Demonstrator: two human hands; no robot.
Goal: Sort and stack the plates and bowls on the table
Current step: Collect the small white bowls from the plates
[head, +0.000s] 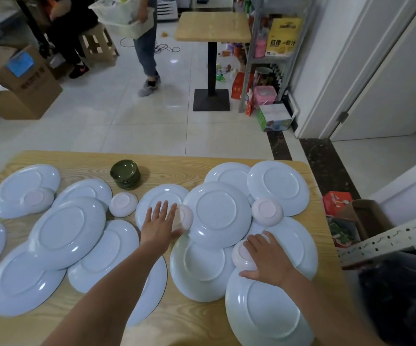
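Several pale blue plates lie upside down and overlapping across the wooden table (167, 168), one large round plate (216, 213) at the middle. Small pinkish-white bowls lie upside down among them. My left hand (158, 224) reaches forward with fingers spread and grips one tilted bowl (184, 217) at the round plate's left edge. My right hand (268, 258) lies over another upturned bowl (241, 255), fingers and thumb curled round it. More bowls sit at centre left (123, 204), right (266, 211) and far left (38, 199). A stack of dark green dishes (125, 174) stands near the far edge.
Beyond the table is tiled floor with a person walking with a plastic bin (124, 16), a pedestal table (211, 28), a cardboard box (24, 86) at left and a cluttered shelf (271, 46) at right. A metal rack (389, 239) and boxes stand by the table's right side.
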